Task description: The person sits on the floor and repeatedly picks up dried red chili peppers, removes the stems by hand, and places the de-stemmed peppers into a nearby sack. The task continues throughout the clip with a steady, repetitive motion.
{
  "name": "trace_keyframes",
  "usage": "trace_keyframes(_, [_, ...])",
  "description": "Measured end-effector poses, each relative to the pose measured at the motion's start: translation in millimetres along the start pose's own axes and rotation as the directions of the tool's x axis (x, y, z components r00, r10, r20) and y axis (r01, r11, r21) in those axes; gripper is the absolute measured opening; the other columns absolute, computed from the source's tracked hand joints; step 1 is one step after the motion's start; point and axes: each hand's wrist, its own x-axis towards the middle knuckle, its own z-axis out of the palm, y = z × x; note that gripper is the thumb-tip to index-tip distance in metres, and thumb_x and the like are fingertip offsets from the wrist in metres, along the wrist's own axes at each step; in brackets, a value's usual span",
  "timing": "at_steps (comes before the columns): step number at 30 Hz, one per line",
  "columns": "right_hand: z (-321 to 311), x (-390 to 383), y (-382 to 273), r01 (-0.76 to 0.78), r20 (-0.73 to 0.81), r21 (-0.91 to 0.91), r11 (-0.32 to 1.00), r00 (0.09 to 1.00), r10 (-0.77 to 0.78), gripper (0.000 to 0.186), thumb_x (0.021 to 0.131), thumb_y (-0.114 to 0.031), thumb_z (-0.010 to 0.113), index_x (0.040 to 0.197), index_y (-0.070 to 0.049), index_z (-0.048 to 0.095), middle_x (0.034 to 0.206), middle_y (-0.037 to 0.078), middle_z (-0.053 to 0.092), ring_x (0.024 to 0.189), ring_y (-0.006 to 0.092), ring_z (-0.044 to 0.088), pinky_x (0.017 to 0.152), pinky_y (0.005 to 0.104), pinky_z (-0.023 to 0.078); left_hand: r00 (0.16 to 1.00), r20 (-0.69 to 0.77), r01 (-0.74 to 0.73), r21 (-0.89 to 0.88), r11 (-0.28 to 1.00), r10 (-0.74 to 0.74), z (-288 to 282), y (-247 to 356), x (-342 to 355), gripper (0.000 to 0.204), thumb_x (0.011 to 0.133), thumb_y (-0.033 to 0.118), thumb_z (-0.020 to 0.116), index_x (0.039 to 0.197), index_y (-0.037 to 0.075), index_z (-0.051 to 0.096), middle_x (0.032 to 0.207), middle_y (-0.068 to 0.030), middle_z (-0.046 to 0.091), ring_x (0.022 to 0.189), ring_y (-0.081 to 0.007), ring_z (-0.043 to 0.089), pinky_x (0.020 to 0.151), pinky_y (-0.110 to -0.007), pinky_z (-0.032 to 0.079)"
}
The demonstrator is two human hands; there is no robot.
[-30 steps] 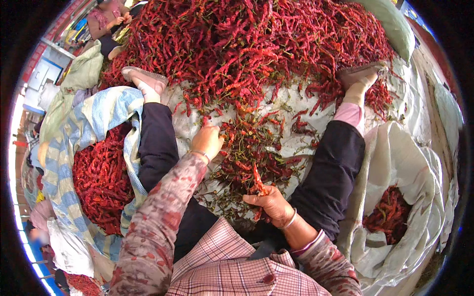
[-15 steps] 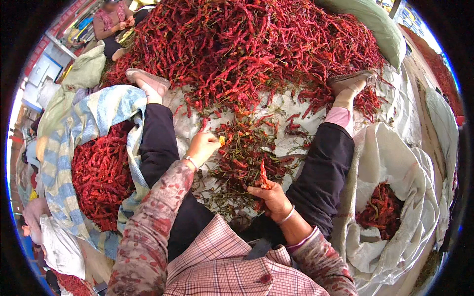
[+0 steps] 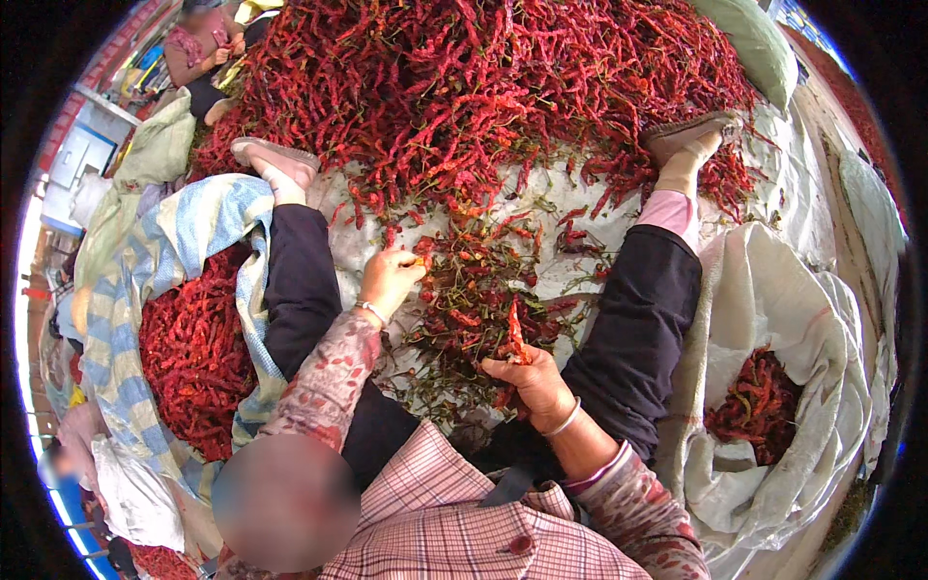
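My left hand [image 3: 390,280] is closed in a pinch above the left side of the loose chilies, palm down. A small orange-yellow bit shows at its fingertips, too small to name. My right hand [image 3: 537,389], nearer my body, is closed round a dried red chili pepper [image 3: 515,334] that points up from between thumb and fingers. Between the two hands lies a scatter of red chilies, green stems and scraps [image 3: 459,311] on a white sheet [image 3: 362,232]. Beyond it rises a big heap of dried red chilies [image 3: 464,87].
A blue-and-white checked sack [image 3: 116,319] full of red chilies [image 3: 193,358] stands by my left leg. By my right leg is a white sack [image 3: 822,387] with darker chilies [image 3: 759,406] inside. My outstretched legs flank the scatter. Another person [image 3: 198,48] sits at the far left.
My left hand has moved slightly left and nearer me, and less of the yellow bit shows. My right hand still holds the chili pepper, almost unmoved. The whole view has shifted slightly.
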Motion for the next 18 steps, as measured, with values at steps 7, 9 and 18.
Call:
trace_keyframes(7, [-3, -2, 2, 0.089, 0.024, 0.004, 0.996, 0.996, -0.089, 0.008, 0.074, -0.009, 0.063, 0.078, -0.007, 0.056, 0.064, -0.001, 0.055, 0.044, 0.0088, 0.049, 0.036, 0.022, 0.041, 0.997, 0.05, 0.075, -0.24, 0.968, -0.065, -31, 32, -34, 0.008, 0.074, 0.008, 0.06, 0.079, 0.003, 0.063, 0.058, 0.0035, 0.05, 0.047, -0.0016, 0.041, 0.043, -0.017, 0.031])
trace_keyframes(9, [-1, -6, 0, 0.15, 0.02, 0.041, 0.988, 0.988, -0.151, 0.007, 0.076, -0.01, 0.061, 0.081, -0.007, 0.056, 0.066, -0.001, 0.056, 0.047, 0.0081, 0.049, 0.039, 0.0211, 0.044, 0.958, 0.207, 0.263, -0.349, 0.899, -0.2, -36, 56, -47, 0.008, 0.074, 0.008, 0.06, 0.08, 0.002, 0.062, 0.06, 0.0038, 0.051, 0.049, -0.0016, 0.042, 0.044, -0.017, 0.033])
trace_keyframes(18, [2, -5, 13, 0.099, 0.21, 0.106, 0.989, 0.97, -0.12, 0.024, 0.075, -0.023, 0.067, 0.087, -0.008, 0.052, 0.067, -0.001, 0.054, 0.05, 0.0094, 0.053, 0.039, 0.0212, 0.041, 0.94, 0.337, 0.164, -0.302, 0.939, -0.056, 17, 113, -104, 0.009, 0.073, 0.006, 0.061, 0.073, -0.002, 0.056, 0.058, 0.0018, 0.053, 0.054, -0.0071, 0.048, 0.05, -0.023, 0.04])
